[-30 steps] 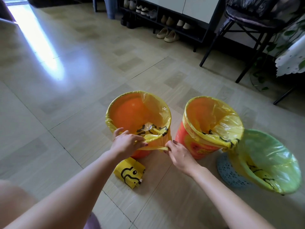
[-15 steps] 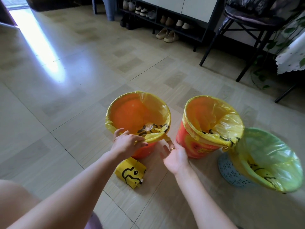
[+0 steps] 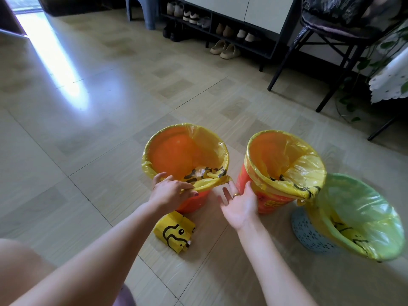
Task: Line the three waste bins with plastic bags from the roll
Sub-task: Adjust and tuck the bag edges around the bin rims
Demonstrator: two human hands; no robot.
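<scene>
Three bins stand on the floor, each with a yellow bag folded over its rim. On the left orange bin [image 3: 174,155], my left hand [image 3: 171,192] grips the yellow bag [image 3: 209,181] at the near rim. My right hand [image 3: 239,203] hovers palm up and open between that bin and the middle orange bin [image 3: 271,197], fingertips close to a twisted bag end. At the right, the grey-blue perforated bin [image 3: 309,235] leans toward me with its bag [image 3: 362,213] spread wide. The yellow bag roll [image 3: 174,234] lies on the floor just below my left hand.
A shoe rack [image 3: 220,29] with several pairs of shoes lines the far wall. A black folding chair [image 3: 326,40] stands at the back right, beside a cloth-covered table edge [image 3: 388,85] and a trailing plant. Sun glare crosses the tiled floor [image 3: 55,54] at the left.
My right hand has let go of the bag's twisted end and turned palm up, fingers apart. My left hand keeps its hold at the left bin's rim.
</scene>
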